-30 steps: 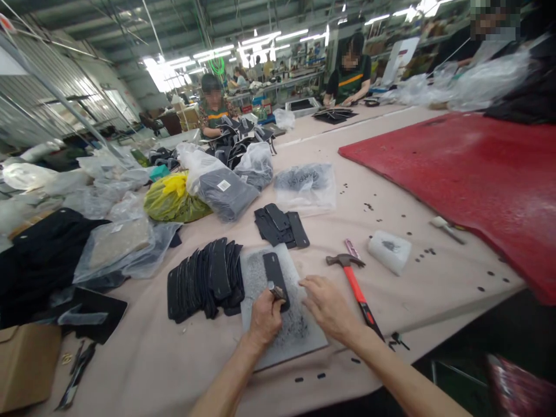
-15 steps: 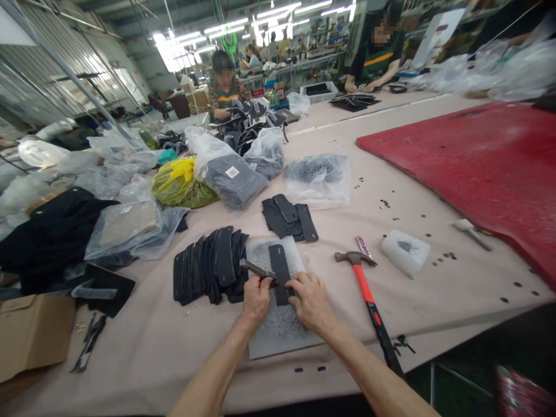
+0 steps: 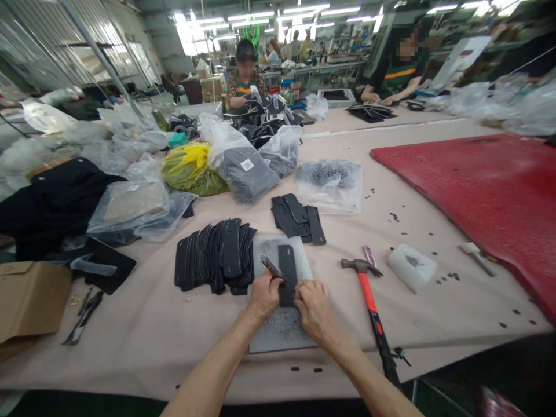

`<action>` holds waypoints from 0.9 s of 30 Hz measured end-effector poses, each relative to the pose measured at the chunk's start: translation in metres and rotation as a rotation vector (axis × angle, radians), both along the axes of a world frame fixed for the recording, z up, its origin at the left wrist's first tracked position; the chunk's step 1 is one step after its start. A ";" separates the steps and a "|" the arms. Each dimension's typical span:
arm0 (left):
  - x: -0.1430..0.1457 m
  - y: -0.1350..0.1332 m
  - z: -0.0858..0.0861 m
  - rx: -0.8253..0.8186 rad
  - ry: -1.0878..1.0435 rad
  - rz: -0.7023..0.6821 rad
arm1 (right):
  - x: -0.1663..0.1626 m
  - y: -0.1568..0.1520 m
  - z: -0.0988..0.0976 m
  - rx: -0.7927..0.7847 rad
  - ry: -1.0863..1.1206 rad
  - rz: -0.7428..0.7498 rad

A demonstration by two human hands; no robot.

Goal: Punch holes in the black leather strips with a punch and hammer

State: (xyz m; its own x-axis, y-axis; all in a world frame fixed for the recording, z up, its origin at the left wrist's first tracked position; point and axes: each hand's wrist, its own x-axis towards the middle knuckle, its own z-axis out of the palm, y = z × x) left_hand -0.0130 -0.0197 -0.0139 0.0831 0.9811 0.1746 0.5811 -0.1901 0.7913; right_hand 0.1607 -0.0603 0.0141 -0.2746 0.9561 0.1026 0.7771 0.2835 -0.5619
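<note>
A black strip [image 3: 286, 271] with a small slot near its far end lies on a speckled pale board [image 3: 282, 330]. My left hand [image 3: 266, 292] is closed around a metal punch [image 3: 271, 267], which leans over the strip's left edge. At the strip's right edge, near its lower end, my right hand [image 3: 313, 301] has its fingers curled and pinched on it. To the left of the board stands a tight row of similar black pieces [image 3: 212, 255]. A claw hammer [image 3: 369, 295] with a red and black handle rests right of my right hand.
Beyond the board lies a small pile of black pieces [image 3: 299, 217]. Plastic bags [image 3: 247, 174] and a yellow bag [image 3: 191, 168] fill the back left. A red sheet [image 3: 478, 197] covers the right side. A cardboard box [image 3: 32, 295] sits at left. Two people work across the table.
The camera view has shifted, so most things appear slightly further right. The punch in my left hand has tilted more upright. My right hand stays at the strip's edge.
</note>
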 end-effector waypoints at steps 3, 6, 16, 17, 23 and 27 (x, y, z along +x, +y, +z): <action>0.001 -0.001 -0.004 0.003 0.020 -0.010 | 0.019 -0.025 -0.008 0.024 0.045 0.012; 0.001 -0.001 -0.006 0.004 0.042 -0.013 | 0.035 -0.042 -0.014 0.002 0.063 -0.080; 0.001 -0.001 -0.005 -0.006 -0.009 -0.023 | -0.005 -0.001 0.008 -0.066 -0.168 -0.008; 0.001 -0.001 -0.005 -0.009 -0.011 -0.023 | -0.007 0.001 0.009 -0.071 -0.175 0.004; 0.001 0.000 -0.004 -0.007 -0.022 -0.021 | 0.004 0.000 0.003 -0.117 -0.039 0.064; 0.000 -0.001 -0.004 -0.004 -0.024 -0.026 | 0.012 -0.003 -0.002 -0.094 0.017 -0.030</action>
